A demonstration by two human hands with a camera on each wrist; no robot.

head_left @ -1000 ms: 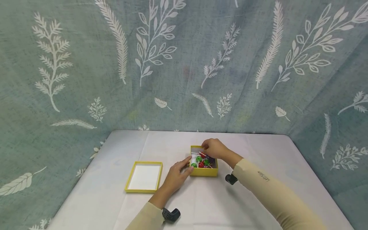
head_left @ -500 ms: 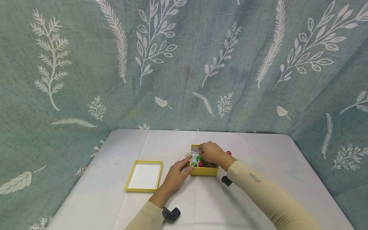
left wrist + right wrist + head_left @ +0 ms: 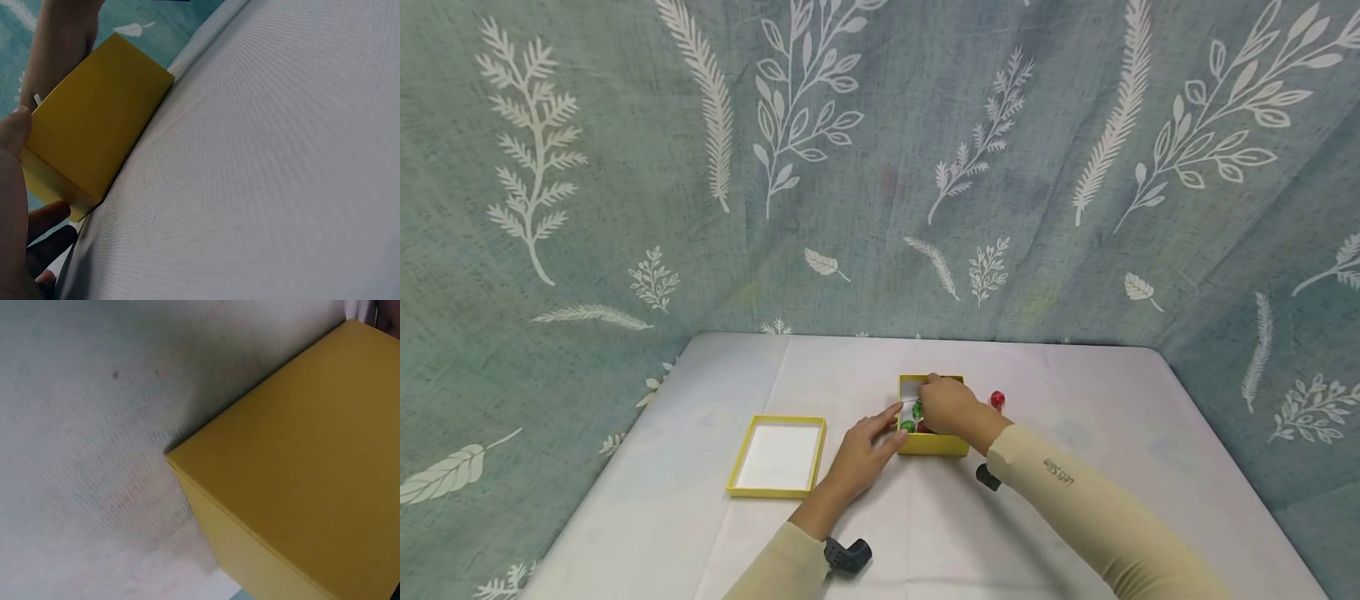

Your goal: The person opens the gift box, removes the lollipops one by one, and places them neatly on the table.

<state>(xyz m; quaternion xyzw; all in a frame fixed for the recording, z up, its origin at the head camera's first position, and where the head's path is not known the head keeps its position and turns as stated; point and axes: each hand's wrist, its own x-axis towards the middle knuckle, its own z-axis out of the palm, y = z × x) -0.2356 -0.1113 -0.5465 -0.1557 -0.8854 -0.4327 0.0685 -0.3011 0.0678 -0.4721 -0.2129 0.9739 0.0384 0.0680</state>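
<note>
A yellow box (image 3: 932,445) holds several red and green wrapped lollipops, with a green one (image 3: 908,426) near its front left corner. My left hand (image 3: 859,457) rests against the box's left side, fingers extended; in the left wrist view the thumb (image 3: 15,128) touches the top edge of the yellow box (image 3: 103,112). My right hand (image 3: 953,408) reaches down into the box from the right, its fingertips hidden by the hand. Only the outside of the yellow box (image 3: 300,444) fills the right wrist view, and the right hand does not show there.
A shallow yellow-rimmed lid (image 3: 777,492) with a white inside lies to the left of the box. One red lollipop (image 3: 997,399) is on the white table (image 3: 1037,533) just right of the box. Leaf-patterned cloth (image 3: 880,167) hangs behind and beside the table.
My right hand has shifted from the box's far right edge further over the lollipops, covering more of them. The red lollipop right of the box has come into view. My left hand stays put.
</note>
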